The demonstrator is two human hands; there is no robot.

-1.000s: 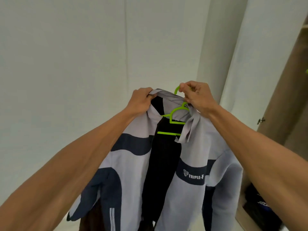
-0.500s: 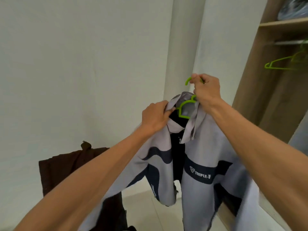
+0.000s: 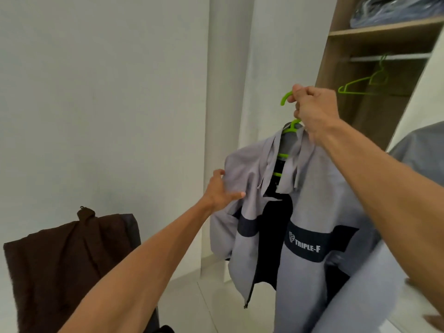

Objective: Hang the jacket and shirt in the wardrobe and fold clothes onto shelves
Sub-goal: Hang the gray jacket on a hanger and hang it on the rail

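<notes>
Two hands: right (image 3: 311, 109) grips hanger (image 3: 285, 99); left (image 3: 219, 191) seemingly pinches jacket (image 3: 312, 193).

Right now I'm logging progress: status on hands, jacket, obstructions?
Right hand grips hanger hook. Left hand holds jacket shoulder. Jacket not yet on rail; empty hanger hangs there.

Hands: two, left hand (image 3: 221, 193) and right hand (image 3: 312, 109).
Jackets: one, grey jacket (image 3: 312, 212) with navy bands.
Green hangers: two. Held hanger (image 3: 286, 98) under the jacket, bare hanger (image 3: 360, 86) on the single rail (image 3: 396, 57).
Brown garment (image 3: 60, 272): one.
Wardrobe (image 3: 336, 44): one, with one shelf (image 3: 384, 28) showing and one wrapped bundle (image 3: 396, 10) on it.
</notes>
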